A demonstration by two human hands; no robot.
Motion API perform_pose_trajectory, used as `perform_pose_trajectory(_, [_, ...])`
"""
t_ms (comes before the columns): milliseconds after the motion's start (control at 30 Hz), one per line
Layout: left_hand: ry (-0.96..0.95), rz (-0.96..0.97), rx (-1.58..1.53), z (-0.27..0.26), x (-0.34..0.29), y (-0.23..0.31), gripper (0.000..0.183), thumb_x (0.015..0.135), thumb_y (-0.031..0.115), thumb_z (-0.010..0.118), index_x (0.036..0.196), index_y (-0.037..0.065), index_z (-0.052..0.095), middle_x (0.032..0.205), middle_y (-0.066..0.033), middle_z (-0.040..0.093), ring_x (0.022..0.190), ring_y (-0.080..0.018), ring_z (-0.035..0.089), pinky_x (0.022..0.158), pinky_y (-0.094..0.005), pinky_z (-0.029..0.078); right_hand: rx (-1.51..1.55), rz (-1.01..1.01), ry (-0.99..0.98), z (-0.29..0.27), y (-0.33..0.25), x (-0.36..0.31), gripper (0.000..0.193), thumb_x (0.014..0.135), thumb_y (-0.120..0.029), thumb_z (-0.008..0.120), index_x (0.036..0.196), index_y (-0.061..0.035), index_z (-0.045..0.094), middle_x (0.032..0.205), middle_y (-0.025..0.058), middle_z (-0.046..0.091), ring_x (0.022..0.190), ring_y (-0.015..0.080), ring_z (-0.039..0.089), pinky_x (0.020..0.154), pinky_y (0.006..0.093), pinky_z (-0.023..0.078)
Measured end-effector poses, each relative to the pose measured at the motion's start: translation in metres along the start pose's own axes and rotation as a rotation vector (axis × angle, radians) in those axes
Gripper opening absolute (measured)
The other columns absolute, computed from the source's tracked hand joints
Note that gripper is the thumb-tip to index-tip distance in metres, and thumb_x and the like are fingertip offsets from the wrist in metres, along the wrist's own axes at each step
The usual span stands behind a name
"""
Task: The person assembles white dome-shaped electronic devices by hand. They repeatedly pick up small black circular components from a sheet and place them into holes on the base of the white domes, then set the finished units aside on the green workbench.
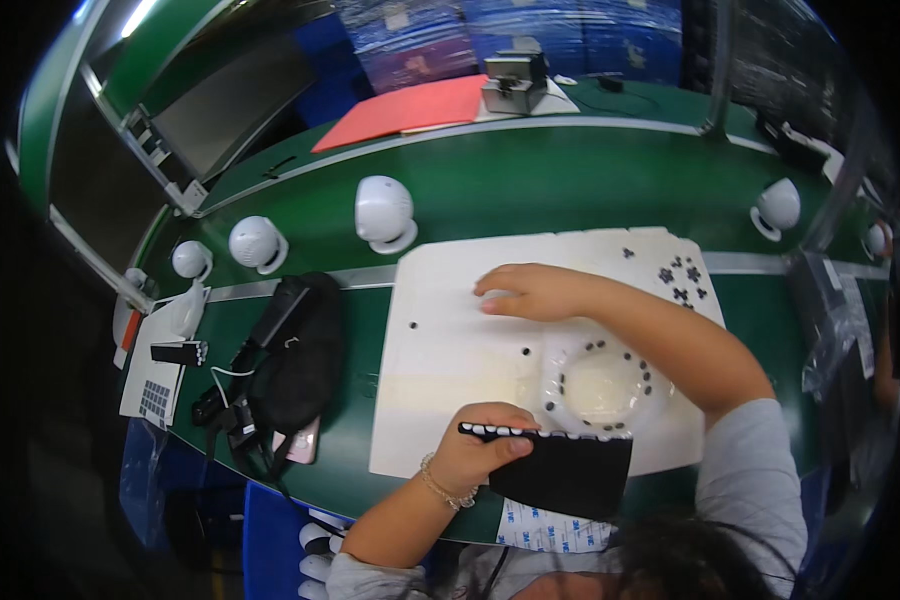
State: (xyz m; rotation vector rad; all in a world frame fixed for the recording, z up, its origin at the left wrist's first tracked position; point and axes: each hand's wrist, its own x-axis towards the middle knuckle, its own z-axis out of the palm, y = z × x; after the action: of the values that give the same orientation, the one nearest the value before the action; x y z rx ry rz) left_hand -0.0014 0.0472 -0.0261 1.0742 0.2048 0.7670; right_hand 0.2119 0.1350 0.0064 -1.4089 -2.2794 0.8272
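I'm watching the left hand (475,447) pinching the black sheet (562,474) at its dotted edge — probably light, bendy, best held there — over the white board's (440,290) near side; the right hand (537,292) is hovering, fingers apart.

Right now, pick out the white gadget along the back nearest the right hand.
It's the white gadget beside the far left corner of the white board; the others stand farther from the right hand, toward either side.
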Motion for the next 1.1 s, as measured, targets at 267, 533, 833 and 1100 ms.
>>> perform_pose_trajectory(267, [0.032, 0.064, -0.24, -0.02, 0.002, 0.019, 0.016, 0.072, 0.002, 0.066, 0.087, 0.0, 0.061, 0.084, -0.0085, 0.06, 0.078, -0.0133, 0.055, 0.071, -0.0244, 0.044, -0.302, 0.217, 0.285, 0.065, 0.007, 0.181, 0.068, 0.083, -0.056, 0.04, 0.129, -0.0063, 0.035, 0.135, 0.0156, 0.031, 0.126, 0.0279, 0.027, 0.098, 0.0412, 0.024])
perform_pose_trajectory(533, [0.195, -0.273, -0.097, -0.005, 0.014, 0.026, 0.014, 0.077, 0.008, 0.065, 0.087, 0.002, 0.058, 0.08, -0.005, 0.061, 0.075, -0.0118, 0.058, 0.068, -0.0247, 0.048, -0.339, 0.265, 0.719, 0.004, 0.041, 0.146, 0.04, 0.075, -0.037, 0.061, 0.099, -0.0056, 0.06, 0.102, 0.0127, 0.058, 0.095, 0.027, 0.054, 0.079, 0.0367, 0.041])
perform_pose_trajectory(833, [-0.065, -0.119, 0.505, 0.036, -0.002, 0.008, 0.016, 0.072, 0.005, 0.068, 0.087, 0.0, 0.065, 0.08, -0.007, 0.063, 0.072, -0.0144, 0.059, 0.07, -0.0245, 0.046, 0.764, 0.274, 0.718, -0.038, -0.024, -0.11, 0.026, 0.081, -0.026, 0.059, 0.091, -0.0022, 0.056, 0.061, -0.0007, 0.054, 0.052, 0.005, 0.05, 0.045, 0.0179, 0.035])
perform_pose_trajectory(1100, [0.061, -0.049, 0.614, 0.048, -0.008, 0.011, 0.014, 0.073, 0.004, 0.067, 0.086, -0.002, 0.065, 0.076, -0.0081, 0.063, 0.069, -0.0114, 0.057, 0.064, -0.0234, 0.045, 0.929, 0.258, 0.581, 0.014, -0.038, -0.173, 0.025, 0.083, -0.019, 0.06, 0.097, 0.0004, 0.054, 0.069, 0.0021, 0.059, 0.061, 0.0054, 0.054, 0.054, 0.0189, 0.042])
